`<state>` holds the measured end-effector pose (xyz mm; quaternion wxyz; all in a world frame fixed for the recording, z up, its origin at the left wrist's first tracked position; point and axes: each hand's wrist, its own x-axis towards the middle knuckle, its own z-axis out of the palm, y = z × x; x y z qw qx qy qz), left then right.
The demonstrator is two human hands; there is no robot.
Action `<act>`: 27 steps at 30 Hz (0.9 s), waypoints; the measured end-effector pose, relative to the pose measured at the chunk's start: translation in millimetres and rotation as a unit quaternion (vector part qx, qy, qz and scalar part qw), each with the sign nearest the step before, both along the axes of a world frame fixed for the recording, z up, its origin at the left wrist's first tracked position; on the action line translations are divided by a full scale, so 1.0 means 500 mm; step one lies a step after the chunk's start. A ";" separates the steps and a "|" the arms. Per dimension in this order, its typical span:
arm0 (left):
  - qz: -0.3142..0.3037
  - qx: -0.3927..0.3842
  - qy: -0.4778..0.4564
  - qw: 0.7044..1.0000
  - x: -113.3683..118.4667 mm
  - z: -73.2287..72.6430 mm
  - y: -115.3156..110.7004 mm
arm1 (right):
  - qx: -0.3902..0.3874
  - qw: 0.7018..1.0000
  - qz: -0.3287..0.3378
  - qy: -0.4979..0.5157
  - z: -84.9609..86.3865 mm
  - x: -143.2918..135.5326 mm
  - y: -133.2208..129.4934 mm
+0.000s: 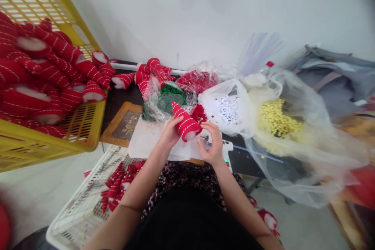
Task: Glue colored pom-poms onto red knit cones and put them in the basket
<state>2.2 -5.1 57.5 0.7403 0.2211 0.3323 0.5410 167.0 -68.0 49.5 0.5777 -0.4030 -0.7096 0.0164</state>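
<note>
My left hand [171, 132] is wrapped round a red stuffed cone [186, 125] with white stitched stripes, its tip pointing up and left. White filling shows at its wide end. My right hand [212, 143] is beside that end, thumb and forefinger apart, with the forefinger's tip close to the cone's edge. Whether it touches the cloth I cannot tell. Partly behind my right hand is a white glue gun [227, 146] with a small green light. Under both hands lies a white sheet [149, 138]. Small red pompoms [199, 113] sit just beyond the cone.
A yellow crate [88, 133] of striped red cones stands at left, above a white basket [68, 213] holding more. Bags of green pompoms [171, 95], white pompoms [228, 110] and yellow pompoms [278, 119] line the table. A wooden-framed board [124, 125] lies left of the sheet.
</note>
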 end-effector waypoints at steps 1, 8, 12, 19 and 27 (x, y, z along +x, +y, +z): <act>-0.008 -0.005 -0.012 1.000 -0.001 0.000 0.001 | -0.008 1.000 -0.004 0.005 -0.001 0.002 0.002; -0.059 -0.056 -0.026 0.996 0.007 -0.023 0.025 | -0.057 0.998 0.013 0.002 -0.024 0.011 0.011; -0.025 -0.068 0.030 0.997 0.018 -0.037 0.046 | -0.161 0.986 0.031 0.024 -0.026 0.024 0.010; 0.013 -0.069 0.119 0.990 0.035 -0.048 0.057 | -0.224 0.969 0.099 0.009 -0.022 0.043 0.021; -0.015 -0.057 0.092 0.994 0.039 -0.051 0.066 | -0.277 0.951 -0.121 -0.066 -0.005 0.117 -0.044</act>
